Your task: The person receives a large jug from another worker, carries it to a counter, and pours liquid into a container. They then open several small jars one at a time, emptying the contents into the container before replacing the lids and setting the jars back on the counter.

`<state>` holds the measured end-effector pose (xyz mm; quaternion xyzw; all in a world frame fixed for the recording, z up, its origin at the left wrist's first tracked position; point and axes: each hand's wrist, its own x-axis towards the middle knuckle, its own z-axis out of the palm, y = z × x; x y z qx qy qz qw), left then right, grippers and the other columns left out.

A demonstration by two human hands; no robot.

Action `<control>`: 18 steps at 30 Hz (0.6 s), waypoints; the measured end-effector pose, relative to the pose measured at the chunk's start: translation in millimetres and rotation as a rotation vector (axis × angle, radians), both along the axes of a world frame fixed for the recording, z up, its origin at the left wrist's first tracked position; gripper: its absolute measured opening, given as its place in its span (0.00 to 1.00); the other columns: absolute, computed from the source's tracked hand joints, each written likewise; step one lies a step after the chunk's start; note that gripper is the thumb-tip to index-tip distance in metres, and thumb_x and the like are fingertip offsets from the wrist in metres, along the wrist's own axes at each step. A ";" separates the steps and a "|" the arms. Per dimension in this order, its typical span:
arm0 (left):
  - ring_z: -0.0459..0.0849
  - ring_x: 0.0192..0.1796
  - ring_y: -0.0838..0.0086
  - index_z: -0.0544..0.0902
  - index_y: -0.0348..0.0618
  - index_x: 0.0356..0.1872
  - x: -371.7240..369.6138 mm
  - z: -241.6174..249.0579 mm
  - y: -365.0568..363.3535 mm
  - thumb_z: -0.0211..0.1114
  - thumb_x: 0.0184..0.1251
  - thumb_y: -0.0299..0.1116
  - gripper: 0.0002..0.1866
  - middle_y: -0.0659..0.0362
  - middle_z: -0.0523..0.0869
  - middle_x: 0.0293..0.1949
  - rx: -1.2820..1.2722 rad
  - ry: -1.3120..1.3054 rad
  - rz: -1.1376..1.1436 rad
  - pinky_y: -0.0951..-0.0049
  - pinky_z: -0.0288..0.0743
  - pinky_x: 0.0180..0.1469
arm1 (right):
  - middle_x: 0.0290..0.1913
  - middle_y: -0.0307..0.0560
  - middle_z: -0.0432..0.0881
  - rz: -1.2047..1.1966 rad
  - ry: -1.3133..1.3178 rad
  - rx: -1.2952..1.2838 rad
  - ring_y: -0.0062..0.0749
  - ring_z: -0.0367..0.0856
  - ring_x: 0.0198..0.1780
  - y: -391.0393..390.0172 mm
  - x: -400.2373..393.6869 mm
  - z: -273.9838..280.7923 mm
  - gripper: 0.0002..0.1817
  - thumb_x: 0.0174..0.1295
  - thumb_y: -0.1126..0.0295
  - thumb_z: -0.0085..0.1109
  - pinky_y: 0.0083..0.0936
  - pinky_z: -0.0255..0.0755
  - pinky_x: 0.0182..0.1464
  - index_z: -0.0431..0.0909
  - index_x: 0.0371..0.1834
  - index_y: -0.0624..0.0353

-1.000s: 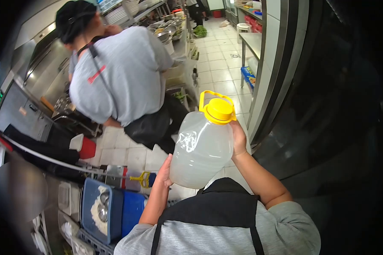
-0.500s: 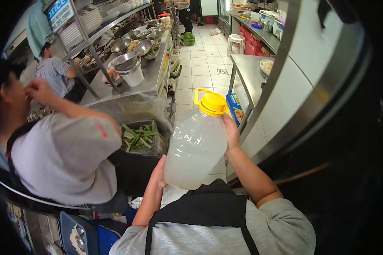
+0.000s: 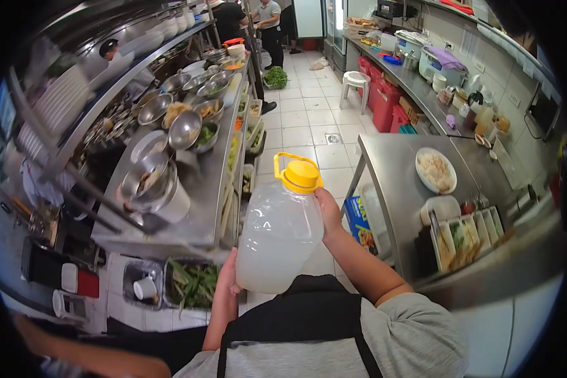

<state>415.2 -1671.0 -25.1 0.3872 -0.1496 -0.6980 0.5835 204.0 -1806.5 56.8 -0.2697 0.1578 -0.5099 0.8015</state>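
Note:
A large clear plastic jug (image 3: 280, 236) of cloudy whitish liquid is held upright, slightly tilted, in front of my black apron (image 3: 290, 324). It has a yellow cap (image 3: 301, 174) and a yellow carrying loop. My right hand (image 3: 327, 211) grips the jug's upper right side, just under the cap. Low on the opposite side, my left hand (image 3: 229, 272) presses against the jug; its fingers are partly hidden behind the plastic. Both hands are closed on the jug.
On the left, a steel counter (image 3: 198, 223) carries several metal bowls, with a bin of green leaves (image 3: 195, 283) on the floor below. To the right stands a steel table (image 3: 390, 164) bearing a plate of food (image 3: 435, 170). A tiled aisle (image 3: 302, 120) runs ahead past a white stool (image 3: 355, 85).
I have moved forward along the aisle with the jug still in both hands. The co-worker on the left has slipped behind, leaving an arm at the lower left. The right-hand table now shows fully.

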 end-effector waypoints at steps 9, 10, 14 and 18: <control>0.77 0.46 0.65 0.70 0.35 0.51 -1.8 -6.0 -290.7 0.40 0.67 0.49 0.26 0.52 0.77 0.46 -0.017 0.052 -0.247 0.67 0.72 0.48 | 0.41 0.45 0.75 -0.201 -0.060 -0.053 0.30 0.74 0.42 -239.4 -45.5 -15.1 0.18 0.60 0.62 0.38 0.24 0.69 0.45 0.68 0.47 0.61; 0.77 0.47 0.66 0.70 0.35 0.52 -2.7 -8.7 -315.0 0.40 0.67 0.49 0.26 0.52 0.77 0.47 -0.020 0.066 -0.284 0.68 0.71 0.49 | 0.41 0.45 0.75 -0.192 -0.059 -0.049 0.30 0.74 0.42 -260.3 -47.6 -18.7 0.18 0.60 0.61 0.38 0.24 0.69 0.46 0.68 0.47 0.61; 0.77 0.46 0.65 0.70 0.34 0.51 -11.3 3.4 -420.8 0.40 0.67 0.48 0.26 0.51 0.77 0.46 -0.035 0.040 -0.170 0.68 0.71 0.49 | 0.41 0.45 0.75 -0.128 -0.102 -0.060 0.30 0.74 0.43 -381.4 -43.9 4.6 0.19 0.60 0.61 0.37 0.25 0.68 0.47 0.68 0.48 0.62; 0.77 0.45 0.67 0.71 0.35 0.49 8.2 -9.9 -521.8 0.38 0.68 0.45 0.23 0.53 0.78 0.45 -0.103 0.168 -0.195 0.69 0.71 0.48 | 0.41 0.45 0.75 -0.096 -0.092 0.024 0.30 0.74 0.43 -492.0 -32.1 9.4 0.19 0.61 0.60 0.36 0.26 0.69 0.47 0.68 0.48 0.61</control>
